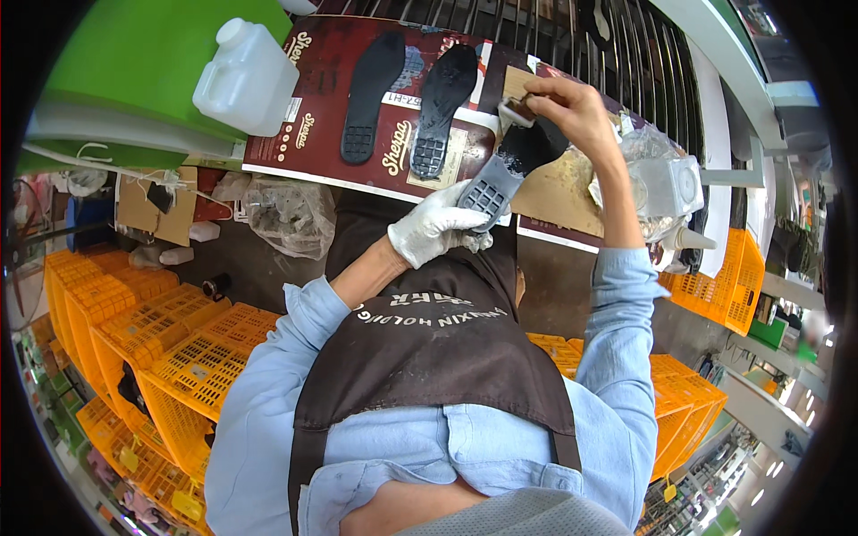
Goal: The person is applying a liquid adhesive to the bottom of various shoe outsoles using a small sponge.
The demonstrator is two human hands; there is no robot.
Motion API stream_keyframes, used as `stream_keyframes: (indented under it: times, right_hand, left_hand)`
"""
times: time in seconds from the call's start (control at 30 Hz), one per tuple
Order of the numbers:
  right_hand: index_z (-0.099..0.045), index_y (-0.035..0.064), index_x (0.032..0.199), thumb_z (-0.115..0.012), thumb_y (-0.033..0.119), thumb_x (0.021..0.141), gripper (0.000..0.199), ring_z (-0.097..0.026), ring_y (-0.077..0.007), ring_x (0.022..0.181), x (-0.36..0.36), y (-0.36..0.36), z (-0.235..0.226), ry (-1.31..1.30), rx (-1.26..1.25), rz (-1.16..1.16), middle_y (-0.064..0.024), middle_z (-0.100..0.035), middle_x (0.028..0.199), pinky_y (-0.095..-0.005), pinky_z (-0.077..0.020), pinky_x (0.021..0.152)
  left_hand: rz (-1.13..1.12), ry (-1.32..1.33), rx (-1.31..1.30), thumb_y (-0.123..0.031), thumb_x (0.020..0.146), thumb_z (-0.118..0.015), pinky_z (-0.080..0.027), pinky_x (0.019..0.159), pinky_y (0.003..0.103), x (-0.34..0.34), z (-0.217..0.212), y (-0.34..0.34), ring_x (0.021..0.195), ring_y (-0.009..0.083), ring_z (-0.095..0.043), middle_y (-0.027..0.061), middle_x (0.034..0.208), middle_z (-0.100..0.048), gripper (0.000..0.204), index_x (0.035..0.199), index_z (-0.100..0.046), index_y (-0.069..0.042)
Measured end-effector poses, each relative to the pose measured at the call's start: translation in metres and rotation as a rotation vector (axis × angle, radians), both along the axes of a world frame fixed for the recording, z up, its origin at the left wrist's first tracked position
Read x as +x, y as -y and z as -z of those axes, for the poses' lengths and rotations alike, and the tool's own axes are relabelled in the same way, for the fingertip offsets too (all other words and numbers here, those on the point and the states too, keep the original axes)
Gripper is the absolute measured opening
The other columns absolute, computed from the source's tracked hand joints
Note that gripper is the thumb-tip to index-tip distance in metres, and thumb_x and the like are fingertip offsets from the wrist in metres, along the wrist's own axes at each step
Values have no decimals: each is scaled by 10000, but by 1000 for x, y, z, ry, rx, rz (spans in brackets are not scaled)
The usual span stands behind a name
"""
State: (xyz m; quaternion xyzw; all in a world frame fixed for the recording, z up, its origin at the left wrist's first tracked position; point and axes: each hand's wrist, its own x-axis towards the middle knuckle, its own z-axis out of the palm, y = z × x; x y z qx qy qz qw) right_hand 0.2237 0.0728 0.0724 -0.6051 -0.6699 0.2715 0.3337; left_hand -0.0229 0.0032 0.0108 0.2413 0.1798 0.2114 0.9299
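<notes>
My left hand [433, 228], in a white glove, is closed around the heel end of a dark shoe sole [500, 179]. The sole is tilted, its gridded heel toward me and its black, wet-looking forefoot pointing away to the right. Bare, my right hand [576, 112] pinches a small brush [517, 113] with a brownish handle and a pale end. That brush is over the far part of the sole; whether it touches cannot be told. Two more soles lie left of it on the dark red printed board: a matt one [371, 98] and a shinier black one [438, 112].
A white plastic jug [246, 80] stands at the far left. By my right forearm are a cloudy plastic container [666, 186], a nozzle bottle [688, 238] and brown cardboard [559, 192]. Metal bars [661, 80] run behind the board [313, 134]. Orange crates [192, 357] flank me.
</notes>
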Motion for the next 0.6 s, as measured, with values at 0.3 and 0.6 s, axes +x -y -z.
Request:
stream_keyframes:
  times: [0.3, 0.6]
  right_hand:
    - [-700, -19, 992, -700, 103, 799, 228, -653, -146, 773, -20, 9, -8, 20, -38, -26, -101, -707, 873, -284, -513, 691]
    - [-698, -18, 976, -681, 76, 812, 190, -655, -156, 767, -34, 14, -8, -115, -113, -152, -82, -707, 885, -277, -514, 715]
  left_hand:
    - [-25, 36, -17, -109, 857, -649, -557, 744, 290, -3, 2, 1, 831, 145, -635, 132, 1181, -592, 577, 1356, -394, 28]
    - [-52, -15, 6, -74, 844, -668, -553, 716, 266, -7, -1, 2, 796, 152, -650, 108, 1048, -625, 527, 1308, -438, 22]
